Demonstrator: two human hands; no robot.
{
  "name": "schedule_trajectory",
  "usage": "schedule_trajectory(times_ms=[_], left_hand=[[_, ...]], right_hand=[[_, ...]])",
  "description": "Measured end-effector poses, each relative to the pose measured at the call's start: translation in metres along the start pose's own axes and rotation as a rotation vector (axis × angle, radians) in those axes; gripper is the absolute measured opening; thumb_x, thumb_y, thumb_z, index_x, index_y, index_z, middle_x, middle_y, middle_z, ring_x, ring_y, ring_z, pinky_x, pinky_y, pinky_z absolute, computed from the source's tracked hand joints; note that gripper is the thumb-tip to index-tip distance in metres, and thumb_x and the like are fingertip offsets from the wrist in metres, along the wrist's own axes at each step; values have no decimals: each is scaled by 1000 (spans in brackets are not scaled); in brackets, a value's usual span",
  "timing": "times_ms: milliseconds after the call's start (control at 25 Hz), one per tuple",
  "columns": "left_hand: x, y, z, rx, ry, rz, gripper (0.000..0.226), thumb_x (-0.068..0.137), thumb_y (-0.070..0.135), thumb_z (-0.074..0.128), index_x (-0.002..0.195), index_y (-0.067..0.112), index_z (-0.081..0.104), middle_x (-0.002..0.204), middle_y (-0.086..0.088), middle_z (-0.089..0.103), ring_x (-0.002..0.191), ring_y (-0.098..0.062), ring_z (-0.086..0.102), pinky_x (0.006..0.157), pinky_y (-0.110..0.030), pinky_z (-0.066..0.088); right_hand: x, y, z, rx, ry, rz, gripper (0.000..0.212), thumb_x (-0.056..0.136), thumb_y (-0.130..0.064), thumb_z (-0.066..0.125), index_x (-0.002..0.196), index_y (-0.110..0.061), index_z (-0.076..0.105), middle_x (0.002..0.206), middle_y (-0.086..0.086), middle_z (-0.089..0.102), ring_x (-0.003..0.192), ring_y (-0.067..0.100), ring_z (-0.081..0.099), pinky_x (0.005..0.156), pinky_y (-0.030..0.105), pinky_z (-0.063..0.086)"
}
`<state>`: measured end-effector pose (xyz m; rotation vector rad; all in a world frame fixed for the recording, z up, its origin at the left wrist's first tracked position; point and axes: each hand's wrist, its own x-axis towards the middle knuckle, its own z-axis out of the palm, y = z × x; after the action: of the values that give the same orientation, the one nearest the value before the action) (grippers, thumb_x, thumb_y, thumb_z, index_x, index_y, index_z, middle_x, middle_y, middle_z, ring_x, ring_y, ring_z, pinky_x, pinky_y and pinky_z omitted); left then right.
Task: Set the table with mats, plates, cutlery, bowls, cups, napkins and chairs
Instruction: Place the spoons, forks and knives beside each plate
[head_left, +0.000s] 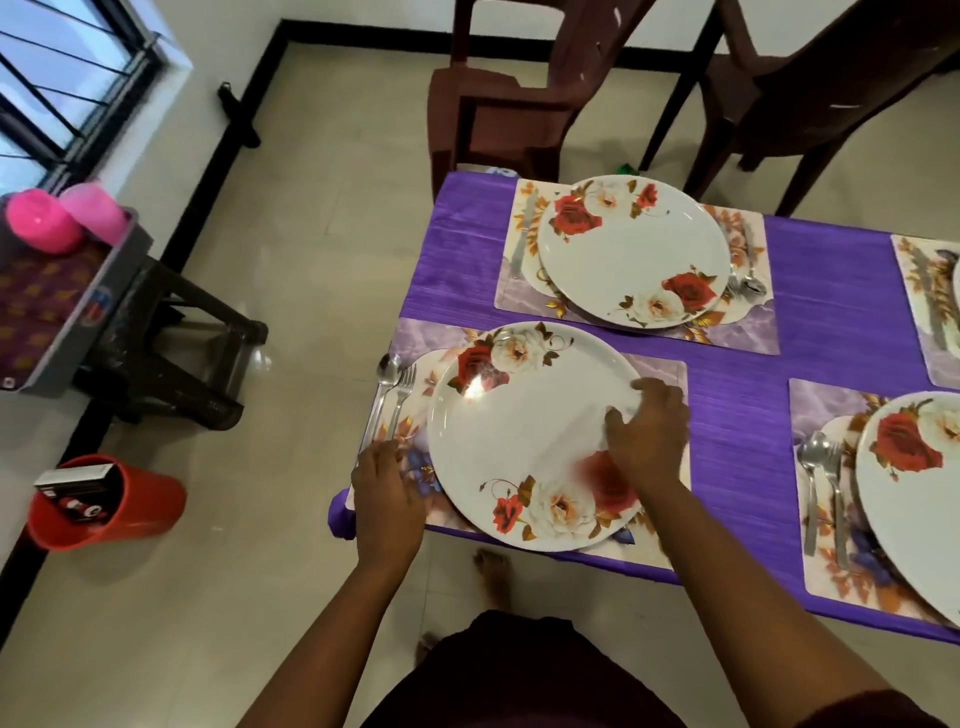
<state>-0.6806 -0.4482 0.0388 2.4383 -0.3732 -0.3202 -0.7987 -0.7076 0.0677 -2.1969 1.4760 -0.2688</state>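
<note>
- Landmark: the near plate (530, 431), a rose-patterned plate lying on its mat (660, 374) at the worktop's (831, 291) near corner.
- Right hand (647, 434) rests on that plate's right side, fingers curled over the rim, seemingly nudging it into position.
- Left hand (387, 486) sits just left of the plate at the handle ends of the spoon (385, 387) and fork (402, 395); whether it pinches them I cannot tell.
- Done, by my judgement: mats, plates and cutlery at the far plate (631, 249) beyond and at a third setting to the right.
- Left: bowls, cups and napkins are not on the worktop; two chairs (498, 104) stand beyond the far plate, not yet pushed in.
</note>
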Motion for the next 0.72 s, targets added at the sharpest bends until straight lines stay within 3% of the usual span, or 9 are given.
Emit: schedule_trajectory(times_ms=[120, 200, 320, 440, 560, 720], left_hand=[[8, -21, -7, 105, -68, -31, 56, 93, 24, 63, 143, 15, 40, 142, -4, 47, 129, -22, 47, 98, -30, 45], [12, -28, -7, 135, -115, -8, 58, 95, 26, 58, 147, 15, 35, 147, -5, 44, 133, -22, 44, 106, -34, 43], [17, -33, -6, 299, -186, 125, 64, 96, 29, 56, 152, 12, 27, 156, -6, 31, 142, -22, 33, 113, -32, 32], [19, -32, -8, 419, -249, 212, 65, 89, 21, 67, 146, 6, 39, 151, -12, 39, 139, -27, 39, 111, -35, 36], [20, -30, -7, 491, -245, 242, 77, 63, 18, 91, 130, 2, 58, 134, -15, 58, 121, -31, 58, 96, -39, 51], [18, -29, -1, 434, -304, 225, 75, 92, 26, 62, 153, 11, 21, 159, -7, 23, 148, -24, 19, 119, -36, 19]], right_hand=[[-5, -62, 32, -48, -202, -434, 45, 85, -29, 68, 127, -18, 54, 133, 7, 51, 123, 29, 46, 100, 44, 38], [-13, -100, 55, -145, -374, -712, 53, 87, -39, 65, 134, -20, 50, 141, 5, 48, 130, 28, 43, 105, 43, 35], [-29, -142, 82, -359, -574, -989, 62, 96, -48, 48, 149, -21, 32, 158, 2, 27, 147, 26, 19, 117, 47, 13], [-37, -158, 98, -569, -635, -1113, 59, 102, -49, 31, 154, -23, 21, 162, -1, 15, 150, 23, 5, 118, 51, -2], [-37, -154, 102, -655, -655, -1125, 58, 103, -50, 23, 154, -24, 19, 163, -4, 14, 151, 24, 0, 117, 54, -7], [-34, -146, 97, -681, -629, -1132, 57, 103, -48, 20, 155, -24, 19, 163, -4, 13, 151, 24, -2, 116, 54, -9]])
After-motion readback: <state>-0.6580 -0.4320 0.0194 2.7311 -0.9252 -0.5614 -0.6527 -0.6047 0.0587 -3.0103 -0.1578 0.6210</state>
